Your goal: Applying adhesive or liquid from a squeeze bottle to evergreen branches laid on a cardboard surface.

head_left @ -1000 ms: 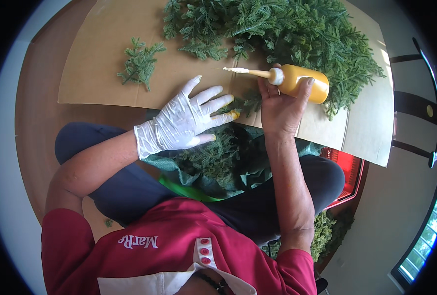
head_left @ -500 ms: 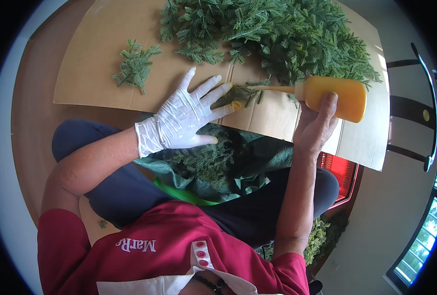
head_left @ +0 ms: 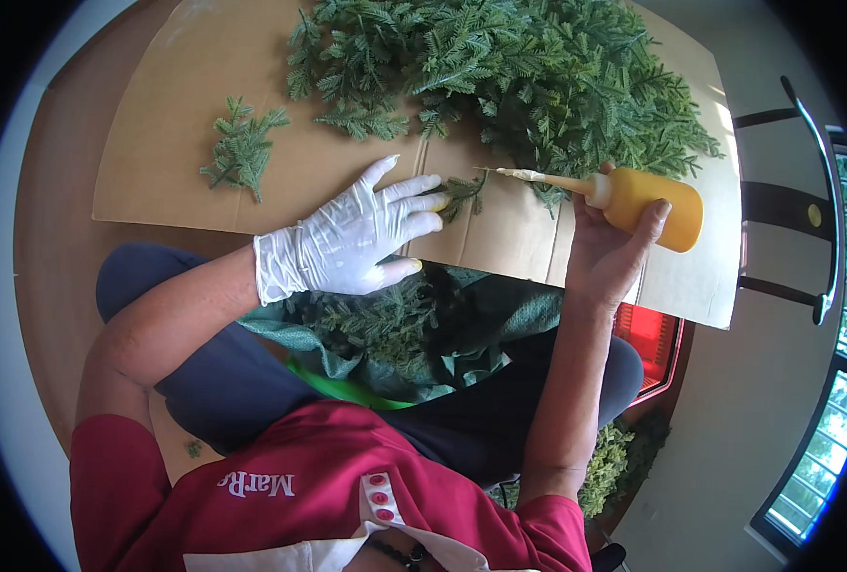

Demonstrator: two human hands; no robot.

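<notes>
My right hand [head_left: 606, 255], bare, is wrapped round a yellow squeeze bottle [head_left: 669, 212]. The bottle lies nearly level, its long thin nozzle pointing left, with a whitish coating near the tip. Close below that tip is a small green fir sprig [head_left: 463, 196] on the cardboard. My left hand [head_left: 361, 229] wears a white glove with yellowish stains on some fingertips. Its fingers are stretched out with the thumb apart, and the fingertips meet the sprig's left end; whether they press on it I cannot tell.
A large heap of artificial fir branches [head_left: 538, 81] covers the far part of the cardboard sheet [head_left: 185, 143]. Another sprig [head_left: 242, 148] lies at its left. Below the near edge, an open green sack [head_left: 323, 351] holds more greenery between my legs. A red crate [head_left: 647, 348] stands right.
My left hand's fingers have drawn closer together, and the sprig beside them has shifted left. The bottle has tilted slightly, and whitish coating now shows on its nozzle.
</notes>
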